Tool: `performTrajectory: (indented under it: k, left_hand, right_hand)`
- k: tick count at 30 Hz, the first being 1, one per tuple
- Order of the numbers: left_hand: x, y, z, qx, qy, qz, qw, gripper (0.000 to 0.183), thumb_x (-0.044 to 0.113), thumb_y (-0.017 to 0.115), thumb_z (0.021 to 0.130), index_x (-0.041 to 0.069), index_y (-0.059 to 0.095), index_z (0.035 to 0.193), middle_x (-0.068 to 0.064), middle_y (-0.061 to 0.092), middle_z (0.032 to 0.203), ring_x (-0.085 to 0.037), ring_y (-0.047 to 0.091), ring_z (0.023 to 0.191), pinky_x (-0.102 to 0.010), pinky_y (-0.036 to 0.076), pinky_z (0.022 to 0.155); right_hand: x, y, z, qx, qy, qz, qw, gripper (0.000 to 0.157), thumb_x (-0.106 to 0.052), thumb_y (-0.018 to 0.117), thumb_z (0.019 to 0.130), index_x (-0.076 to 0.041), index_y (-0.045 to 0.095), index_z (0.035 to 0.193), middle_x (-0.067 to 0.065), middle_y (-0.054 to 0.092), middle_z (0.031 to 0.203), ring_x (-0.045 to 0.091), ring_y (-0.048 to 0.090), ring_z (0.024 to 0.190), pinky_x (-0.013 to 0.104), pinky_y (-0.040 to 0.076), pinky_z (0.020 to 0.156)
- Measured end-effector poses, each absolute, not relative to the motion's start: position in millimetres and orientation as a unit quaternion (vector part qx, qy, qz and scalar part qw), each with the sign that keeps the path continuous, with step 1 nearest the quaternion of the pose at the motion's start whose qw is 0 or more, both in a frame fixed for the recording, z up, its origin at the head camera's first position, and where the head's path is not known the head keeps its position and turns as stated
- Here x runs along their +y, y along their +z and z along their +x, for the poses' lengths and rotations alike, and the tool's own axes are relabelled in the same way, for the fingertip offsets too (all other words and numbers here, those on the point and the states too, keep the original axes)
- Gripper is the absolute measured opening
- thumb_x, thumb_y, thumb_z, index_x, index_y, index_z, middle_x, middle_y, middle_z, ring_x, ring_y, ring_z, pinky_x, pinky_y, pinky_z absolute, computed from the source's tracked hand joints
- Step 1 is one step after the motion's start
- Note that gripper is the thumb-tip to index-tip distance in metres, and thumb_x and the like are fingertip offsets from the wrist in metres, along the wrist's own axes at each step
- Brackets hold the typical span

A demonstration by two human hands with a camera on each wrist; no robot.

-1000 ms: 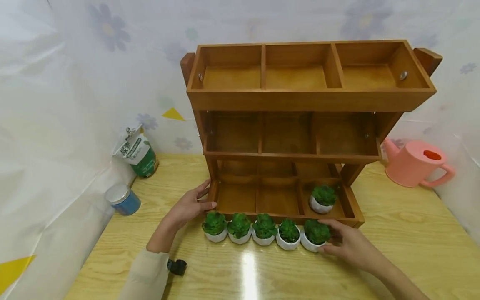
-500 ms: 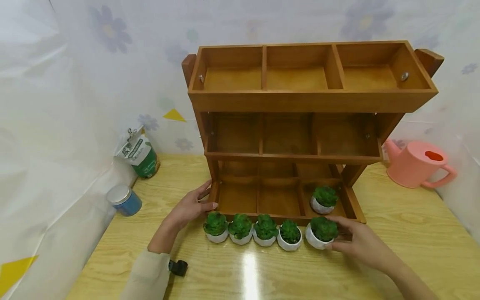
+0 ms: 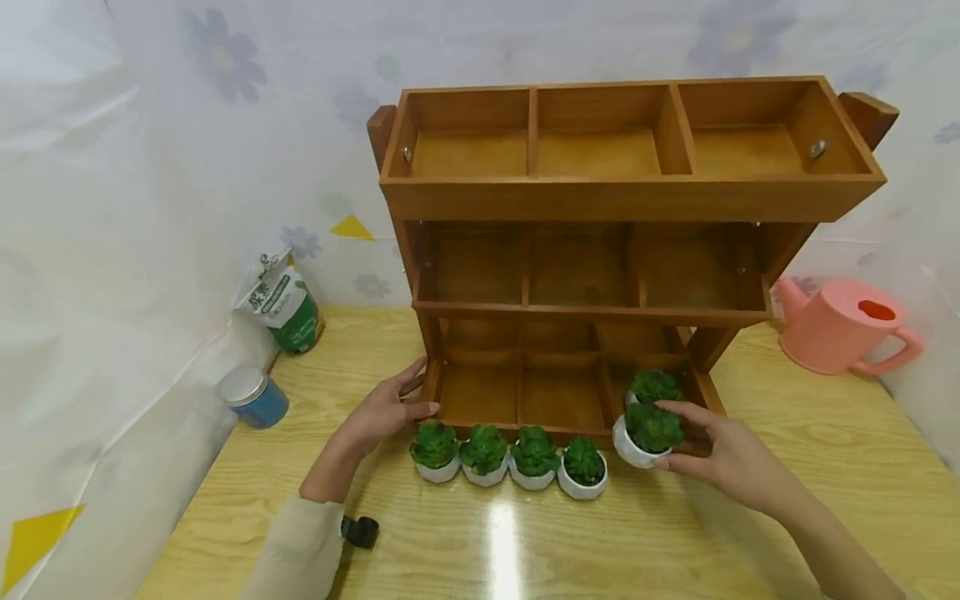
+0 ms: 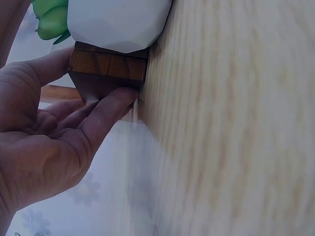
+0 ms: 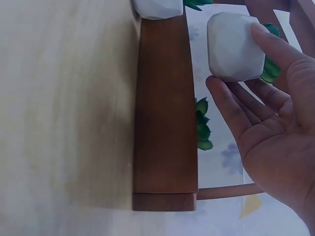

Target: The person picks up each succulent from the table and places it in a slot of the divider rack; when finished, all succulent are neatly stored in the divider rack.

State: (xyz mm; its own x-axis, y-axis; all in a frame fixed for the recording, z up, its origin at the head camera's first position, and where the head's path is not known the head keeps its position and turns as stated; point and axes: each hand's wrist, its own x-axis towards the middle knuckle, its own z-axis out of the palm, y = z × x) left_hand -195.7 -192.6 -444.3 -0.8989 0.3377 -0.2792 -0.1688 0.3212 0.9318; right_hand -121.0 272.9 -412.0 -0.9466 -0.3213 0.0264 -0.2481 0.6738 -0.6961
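My right hand [image 3: 731, 458] pinches a small potted succulent [image 3: 636, 447] with a white faceted pot. In the right wrist view the pot [image 5: 234, 49] is raised above the front board [image 5: 165, 108], between thumb and fingers. My left hand [image 3: 384, 417] grips the lower left corner of the three-tier wooden plant shelf [image 3: 630, 200], thumb on top and fingers against its side. Another succulent [image 3: 654, 383] sits in the bottom right compartment, partly hidden behind the held one. Several matching succulents [image 3: 534, 454] stand in a row along the shelf's front.
A pink watering can [image 3: 840, 329] stands to the right of the shelf. On the left are a blue jar with a silver lid [image 3: 258, 400] and a green-and-white pouch [image 3: 288, 308]. Wood-grain table [image 3: 450, 542] lies in front; a flower-patterned sheet [image 3: 225, 150] hangs behind.
My right hand has lifted the rightmost succulent out of the row and moved it up toward the bottom right compartment. My left hand keeps its hold on the shelf corner.
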Motion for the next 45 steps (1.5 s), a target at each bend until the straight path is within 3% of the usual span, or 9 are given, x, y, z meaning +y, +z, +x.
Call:
performTrajectory:
  k: [8, 21, 30, 45]
  left_hand:
    - [-191.6, -444.9, -194.8, 0.779, 0.584, 0.055, 0.221, 0.085, 0.012, 0.065, 0.100, 0.028, 0.013, 0.165, -0.014, 0.022, 0.169, -0.039, 0.043, 0.145, -0.044, 0.055, 0.101]
    - [-197.7, -445.5, -194.7, 0.772, 0.592, 0.058, 0.223, 0.084, 0.011, 0.063, 0.101, 0.028, 0.011, 0.164, -0.013, 0.019, 0.169, -0.039, 0.038, 0.148, -0.044, 0.054, 0.102]
    - [-194.4, -445.6, -195.9, 0.776, 0.587, 0.063, 0.223, 0.082, 0.014, 0.064, 0.101, 0.026, 0.014, 0.164, -0.014, 0.020, 0.169, -0.038, 0.042, 0.146, -0.042, 0.055, 0.100]
    - [-194.3, -445.5, -195.4, 0.773, 0.586, 0.074, 0.230, 0.080, 0.014, 0.060, 0.103, 0.025, 0.011, 0.164, -0.011, 0.017, 0.170, -0.038, 0.040, 0.147, -0.041, 0.056, 0.098]
  right_hand:
    - [262.9, -405.6, -134.2, 0.915, -0.373, -0.152, 0.033, 0.068, -0.031, 0.083, 0.085, -0.010, 0.056, 0.143, 0.011, 0.073, 0.118, -0.007, 0.066, 0.097, 0.019, 0.057, 0.075]
    - [221.4, -407.5, -169.4, 0.902, -0.398, -0.152, 0.069, 0.071, -0.039, 0.079, 0.088, -0.008, 0.052, 0.147, 0.017, 0.071, 0.124, 0.026, 0.074, 0.106, 0.026, 0.061, 0.078]
    - [208.2, -415.6, -183.1, 0.909, -0.380, -0.159, 0.063, 0.073, -0.041, 0.079, 0.088, -0.008, 0.051, 0.148, 0.014, 0.072, 0.121, 0.024, 0.073, 0.105, 0.032, 0.061, 0.081]
    - [187.3, -428.7, -200.3, 0.921, -0.350, -0.166, 0.047, 0.068, -0.032, 0.080, 0.088, -0.004, 0.053, 0.144, 0.013, 0.074, 0.114, 0.024, 0.073, 0.100, 0.040, 0.060, 0.081]
